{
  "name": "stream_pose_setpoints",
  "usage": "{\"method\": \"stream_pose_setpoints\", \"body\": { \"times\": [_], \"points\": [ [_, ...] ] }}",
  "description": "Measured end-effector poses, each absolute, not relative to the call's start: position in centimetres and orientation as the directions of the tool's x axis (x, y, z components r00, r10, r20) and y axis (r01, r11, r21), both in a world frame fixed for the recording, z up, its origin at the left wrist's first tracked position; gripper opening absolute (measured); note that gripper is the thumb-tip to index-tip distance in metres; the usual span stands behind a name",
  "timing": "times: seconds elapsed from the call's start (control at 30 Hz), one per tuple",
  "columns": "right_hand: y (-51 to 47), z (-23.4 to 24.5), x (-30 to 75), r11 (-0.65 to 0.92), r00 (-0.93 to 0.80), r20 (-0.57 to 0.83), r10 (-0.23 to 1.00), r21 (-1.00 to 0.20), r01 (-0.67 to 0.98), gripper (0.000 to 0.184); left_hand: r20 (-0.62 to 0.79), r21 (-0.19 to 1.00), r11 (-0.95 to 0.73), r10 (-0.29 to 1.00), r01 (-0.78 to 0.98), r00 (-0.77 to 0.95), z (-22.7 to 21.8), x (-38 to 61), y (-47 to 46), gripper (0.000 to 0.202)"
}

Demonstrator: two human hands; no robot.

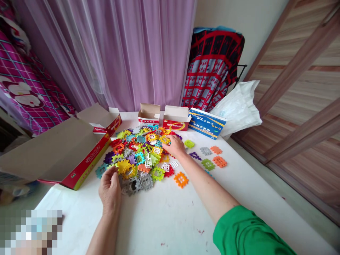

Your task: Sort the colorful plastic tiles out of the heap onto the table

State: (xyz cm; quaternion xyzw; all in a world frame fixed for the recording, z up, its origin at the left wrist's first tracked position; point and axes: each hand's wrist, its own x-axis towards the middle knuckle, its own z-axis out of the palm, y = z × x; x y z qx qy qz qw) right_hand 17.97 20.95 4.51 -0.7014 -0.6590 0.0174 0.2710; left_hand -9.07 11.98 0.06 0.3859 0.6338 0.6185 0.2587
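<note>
A heap of colourful plastic interlocking building tiles [138,156] lies on a white table [164,219]. My left hand [110,187] is curled at the heap's near left edge, its fingertips against grey and yellow tiles. Whether it grips a tile is hidden. My right hand [174,146] rests palm down on the heap's right side, fingers over yellow and red tiles. Several single tiles [211,156], including orange, grey, green and purple ones, lie apart to the right. An orange tile [181,179] sits just off the heap's near edge.
An open red-and-yellow cardboard box [66,152] lies at the table's left. Smaller open boxes [149,114] and a blue-and-white carton [207,123] stand along the far edge beside a white plastic bag [239,108]. A lilac curtain hangs behind, and the table's right edge adjoins a wooden door.
</note>
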Motion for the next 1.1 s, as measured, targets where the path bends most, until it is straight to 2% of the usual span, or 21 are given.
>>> {"method": "stream_pose_setpoints", "body": {
  "times": [0.13,0.23,0.33,0.43,0.53,0.67,0.83,0.97,1.1],
  "points": [
    [16.5,4.2,20.5,0.099,0.118,0.459,0.881,-0.423,0.901,0.035,0.145,0.984,-0.053,0.804,0.173,-0.577,0.3,-9.0,12.0,0.030],
    [12.0,3.1,23.5,0.118,0.181,0.544,0.820,-0.469,0.875,0.039,0.137,0.984,-0.042,0.794,0.171,-0.593,0.4,-9.0,12.1,0.031],
    [7.9,1.7,27.2,-0.035,0.377,0.530,0.759,-0.546,0.837,0.043,0.140,0.983,-0.038,0.794,0.182,-0.592,0.4,-9.0,12.1,0.031],
    [4.9,0.6,30.6,-0.223,0.597,0.434,0.675,-0.650,0.726,0.046,0.148,0.983,-0.052,0.796,0.177,-0.586,0.4,-9.0,12.1,0.033],
    [2.9,-0.1,32.6,-0.334,0.714,0.361,0.600,-0.698,0.634,0.048,0.147,0.984,-0.058,0.801,0.170,-0.581,0.4,-9.0,12.1,0.034],
    [1.2,-1.2,33.4,-0.375,0.702,0.363,0.613,-0.648,0.663,0.047,0.141,0.983,-0.043,0.805,0.181,-0.577,0.5,-9.1,12.0,0.036],
    [-0.1,-2.1,33.7,-0.468,0.673,0.349,0.652,-0.514,0.719,0.048,0.134,0.981,-0.028,0.808,0.190,-0.573,0.3,-9.3,12.1,0.039],
    [-0.2,-2.4,33.7,-0.432,0.579,0.381,0.721,-0.405,0.805,0.042,0.143,0.982,-0.040,0.804,0.187,-0.577,0.0,-9.4,12.2,0.038],
    [0.0,-2.7,33.4,-0.408,0.528,0.412,0.743,-0.347,0.845,0.037,0.152,0.979,-0.041,0.799,0.200,-0.582,-0.1,-9.4,12.3,0.037]
  ]
}}
